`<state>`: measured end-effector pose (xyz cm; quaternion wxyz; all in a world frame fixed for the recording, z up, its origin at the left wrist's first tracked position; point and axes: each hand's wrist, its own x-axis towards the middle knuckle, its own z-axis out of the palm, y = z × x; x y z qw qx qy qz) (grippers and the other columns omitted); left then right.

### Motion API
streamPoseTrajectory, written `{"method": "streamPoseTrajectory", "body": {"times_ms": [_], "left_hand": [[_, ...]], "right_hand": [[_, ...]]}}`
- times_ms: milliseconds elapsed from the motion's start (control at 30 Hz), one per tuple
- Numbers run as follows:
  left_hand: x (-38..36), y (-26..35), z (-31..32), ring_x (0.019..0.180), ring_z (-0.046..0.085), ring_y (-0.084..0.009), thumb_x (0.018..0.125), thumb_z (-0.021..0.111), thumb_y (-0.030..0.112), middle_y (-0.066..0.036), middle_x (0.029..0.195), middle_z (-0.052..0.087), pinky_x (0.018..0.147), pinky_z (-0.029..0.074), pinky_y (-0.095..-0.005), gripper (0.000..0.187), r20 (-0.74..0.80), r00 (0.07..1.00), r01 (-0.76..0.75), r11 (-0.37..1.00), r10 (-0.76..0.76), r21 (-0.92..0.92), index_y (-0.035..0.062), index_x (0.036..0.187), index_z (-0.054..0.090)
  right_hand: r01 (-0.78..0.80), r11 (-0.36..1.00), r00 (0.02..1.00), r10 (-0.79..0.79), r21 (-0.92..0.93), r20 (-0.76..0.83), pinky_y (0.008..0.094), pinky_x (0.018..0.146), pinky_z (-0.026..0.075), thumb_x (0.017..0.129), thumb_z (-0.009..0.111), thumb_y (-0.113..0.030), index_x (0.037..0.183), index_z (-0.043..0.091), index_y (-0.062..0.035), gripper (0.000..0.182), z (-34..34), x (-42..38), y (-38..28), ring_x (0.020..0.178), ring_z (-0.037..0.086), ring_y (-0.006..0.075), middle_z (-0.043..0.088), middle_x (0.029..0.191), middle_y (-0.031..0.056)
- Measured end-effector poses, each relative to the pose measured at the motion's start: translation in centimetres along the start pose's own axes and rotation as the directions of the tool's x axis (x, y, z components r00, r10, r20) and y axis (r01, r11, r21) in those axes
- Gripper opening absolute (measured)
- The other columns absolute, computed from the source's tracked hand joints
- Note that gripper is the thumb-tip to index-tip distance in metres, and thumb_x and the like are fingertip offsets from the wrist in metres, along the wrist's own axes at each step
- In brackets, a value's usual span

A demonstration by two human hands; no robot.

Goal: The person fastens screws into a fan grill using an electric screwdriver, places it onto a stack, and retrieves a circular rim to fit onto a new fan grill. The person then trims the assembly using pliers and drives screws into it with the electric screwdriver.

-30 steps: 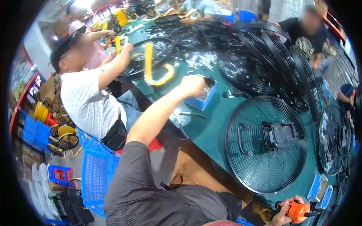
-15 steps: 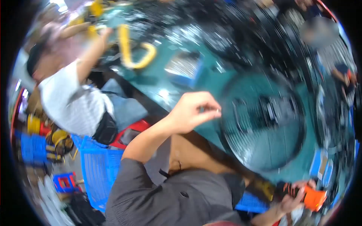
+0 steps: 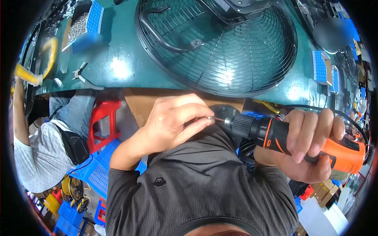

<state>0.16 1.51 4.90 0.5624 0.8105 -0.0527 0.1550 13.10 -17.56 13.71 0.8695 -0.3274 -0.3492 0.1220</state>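
Observation:
My left hand (image 3: 173, 122) is closed in a pinch on a small shiny screw (image 3: 211, 117), held at the tip of a thin driver bit. That bit belongs to a black and orange electric screwdriver (image 3: 252, 128), which lies level in front of my chest. Wrapped round the screwdriver's body is my right hand (image 3: 311, 141), its fingers closed. Just beyond both hands, a large black wire fan (image 3: 236, 70) with a bracket and a dark housing lies on the green table (image 3: 122, 51).
On the table's left stand a box of small metal screws (image 3: 94, 17) and a pair of pliers (image 3: 87, 80). Blue patterned boxes (image 3: 321, 69) are at the right. A person in a light shirt (image 3: 43, 161) sits at the left, near a red stool (image 3: 103, 122) and blue crates (image 3: 104, 165).
My view has turned down and left. The screwdriver in my right hand has come up from the lower right, and its bit now meets the screw in my left hand.

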Motion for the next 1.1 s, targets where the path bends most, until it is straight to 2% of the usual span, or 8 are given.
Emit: {"method": "streamPoseTrajectory", "body": {"times_ms": [167, 400, 500, 600, 667, 733, 833, 1100], "left_hand": [[0.2, -0.4, 0.0, 0.069, 0.068, -0.0216, 0.079, 0.077, -0.001, -0.010, 0.085, 0.070, 0.059, 0.053, -0.0304, 0.015, 0.031, 0.999, -0.033, 0.999, 0.032, 0.026, -0.0011, 0.093, 0.071], [0.2, -0.8, 0.1, 0.070, 0.068, -0.0230, 0.077, 0.078, -0.001, -0.011, 0.084, 0.069, 0.060, 0.052, -0.0328, 0.019, 0.092, 0.993, -0.070, 0.997, 0.071, -0.015, -0.0017, 0.094, 0.071], [0.2, -0.5, 0.2, 0.078, 0.069, -0.0268, 0.075, 0.083, 0.007, -0.011, 0.091, 0.069, 0.067, 0.053, -0.0375, 0.026, 0.051, 0.998, -0.040, 0.995, 0.036, 0.088, 0.0009, 0.097, 0.072], [-0.5, -0.2, 0.2, 0.104, 0.064, -0.0357, 0.069, 0.088, 0.017, -0.017, 0.114, 0.066, 0.088, 0.050, -0.0459, 0.048, -0.101, 0.989, -0.049, 0.872, 0.112, 0.488, 0.0049, 0.111, 0.069], [0.3, -0.6, 0.7, 0.123, 0.050, -0.0434, 0.062, 0.091, 0.023, -0.023, 0.133, 0.054, 0.102, 0.039, -0.0532, 0.068, -0.245, 0.945, -0.019, 0.787, 0.215, 0.616, 0.0091, 0.123, 0.064], [0.9, -0.9, 1.4, 0.136, 0.037, -0.0487, 0.058, 0.093, 0.028, -0.028, 0.147, 0.043, 0.111, 0.030, -0.0586, 0.082, -0.310, 0.914, 0.040, 0.703, 0.261, 0.710, 0.0135, 0.132, 0.060], [1.3, -1.5, 1.7, 0.144, 0.024, -0.0522, 0.055, 0.093, 0.035, -0.031, 0.156, 0.030, 0.115, 0.021, -0.0634, 0.093, -0.319, 0.919, 0.116, 0.616, 0.231, 0.780, 0.0200, 0.139, 0.056], [1.9, -2.8, 1.3, 0.145, 0.021, -0.0540, 0.054, 0.092, 0.043, -0.029, 0.157, 0.029, 0.114, 0.020, -0.0670, 0.096, -0.276, 0.945, 0.118, 0.600, 0.178, 0.791, 0.0272, 0.141, 0.055]], "right_hand": [[-0.023, 1.000, 1.000, 0.023, -0.002, 0.007, 0.0263, 0.062, 0.048, 0.085, 0.066, -0.014, 0.118, 0.049, 0.0023, 0.041, -0.3, -0.2, 0.5, 0.065, 0.059, 0.0127, 0.055, 0.090, 0.0073], [-0.078, 0.996, 0.990, 0.082, -0.043, 0.115, 0.0245, 0.056, 0.049, 0.081, 0.069, -0.015, 0.116, 0.050, 0.0002, 0.043, -1.1, 0.2, 0.6, 0.059, 0.058, 0.0123, 0.056, 0.086, 0.0054], [-0.059, 0.997, 0.990, 0.065, -0.053, 0.122, 0.0235, 0.054, 0.051, 0.079, 0.070, -0.015, 0.114, 0.050, -0.0004, 0.043, -1.1, 0.3, 0.7, 0.057, 0.059, 0.0125, 0.057, 0.084, 0.0050], [0.028, 0.997, 0.989, -0.016, -0.078, 0.149, 0.0231, 0.053, 0.052, 0.077, 0.072, -0.015, 0.112, 0.052, -0.0004, 0.043, -0.8, 0.2, 1.0, 0.056, 0.060, 0.0126, 0.058, 0.082, 0.0054], [0.056, 0.993, 0.978, -0.035, -0.100, 0.204, 0.0237, 0.051, 0.051, 0.075, 0.073, -0.015, 0.109, 0.054, -0.0017, 0.042, -1.0, 0.6, 1.0, 0.054, 0.060, 0.0127, 0.060, 0.079, 0.0056], [0.064, 0.984, 0.967, -0.021, -0.164, 0.255, 0.0241, 0.050, 0.051, 0.075, 0.074, -0.016, 0.110, 0.054, -0.0029, 0.042, -1.0, 1.0, 1.5, 0.053, 0.060, 0.0125, 0.060, 0.079, 0.0049], [0.063, 0.965, 0.965, 0.006, -0.254, 0.262, 0.0241, 0.051, 0.051, 0.076, 0.074, -0.017, 0.112, 0.055, -0.0046, 0.043, -0.8, 1.1, 2.1, 0.053, 0.058, 0.0119, 0.060, 0.080, 0.0038], [-0.027, 0.963, 0.927, 0.124, -0.267, 0.355, 0.0242, 0.053, 0.052, 0.077, 0.074, -0.018, 0.114, 0.055, -0.0041, 0.044, -1.2, 2.9, 2.9, 0.055, 0.061, 0.0121, 0.061, 0.080, 0.0041]]}}
